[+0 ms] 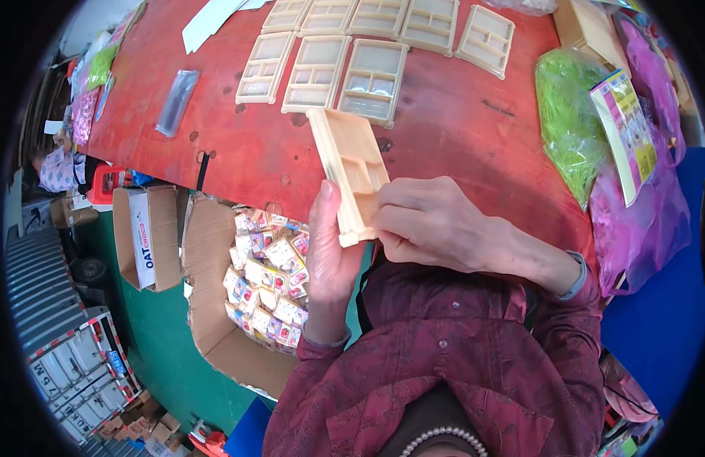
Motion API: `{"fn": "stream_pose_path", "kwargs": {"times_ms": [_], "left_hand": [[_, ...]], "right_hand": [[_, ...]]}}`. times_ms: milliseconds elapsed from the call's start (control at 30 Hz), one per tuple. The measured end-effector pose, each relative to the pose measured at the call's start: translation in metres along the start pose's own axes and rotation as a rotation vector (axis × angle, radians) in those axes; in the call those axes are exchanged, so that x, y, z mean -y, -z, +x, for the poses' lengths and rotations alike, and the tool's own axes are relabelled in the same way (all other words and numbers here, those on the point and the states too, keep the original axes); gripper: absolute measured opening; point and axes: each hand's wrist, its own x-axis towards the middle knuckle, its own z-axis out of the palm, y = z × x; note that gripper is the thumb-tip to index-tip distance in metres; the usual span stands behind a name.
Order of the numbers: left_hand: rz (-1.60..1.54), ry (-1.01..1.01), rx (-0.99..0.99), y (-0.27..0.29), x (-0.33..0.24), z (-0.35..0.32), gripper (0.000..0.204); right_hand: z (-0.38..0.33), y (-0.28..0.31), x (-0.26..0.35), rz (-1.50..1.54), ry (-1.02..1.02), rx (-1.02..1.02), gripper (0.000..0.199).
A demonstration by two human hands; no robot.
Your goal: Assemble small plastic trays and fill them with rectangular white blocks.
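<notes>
A small cream plastic compartment tray [357, 160], like a toy shelf unit, is held tilted above the table's near edge. My left hand [330, 259] grips its lower left side, thumb along the edge. My right hand [432, 225] is closed, fingers curled together against the tray's lower right side. Whatever may be pinched in those fingertips is hidden. Beyond my hands, several matching trays lie in rows on the red table, the closest being one tray [374, 80] just past the held one. Another tray [486, 39] sits apart at the right.
The red table [474, 129] stretches ahead. A clear plastic packet [177, 103] lies on its left. Green bags [569, 114], a printed card [625, 135] and purple bags [634, 228] crowd the right edge. Below left, an open carton [208, 305] holds many small packets [269, 278].
</notes>
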Motion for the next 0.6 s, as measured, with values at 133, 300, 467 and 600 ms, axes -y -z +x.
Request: {"fn": "stream_pose_path", "kwargs": {"times_ms": [133, 300, 467, 600], "left_hand": [[0.001, 0.008, -0.061, -0.004, -0.003, 0.001, 0.049], [0.162, -0.014, 0.002, 0.005, -0.011, 0.004, 0.061], [0.15, 0.005, -0.026, 0.013, -0.013, 0.005, 0.07], [0.039, 0.054, -0.001, 0.017, -0.012, 0.006, 0.07]], "right_hand": [[-0.002, 0.013, 0.002, -0.038, -0.009, -0.143, 0.017], [-0.007, 0.034, -0.013, -0.437, -0.091, -0.094, 0.017], [-0.025, 0.028, -0.07, -0.718, -0.239, 0.107, 0.011], [-0.02, 0.017, -0.079, -0.758, -0.205, 0.148, 0.008]]}}
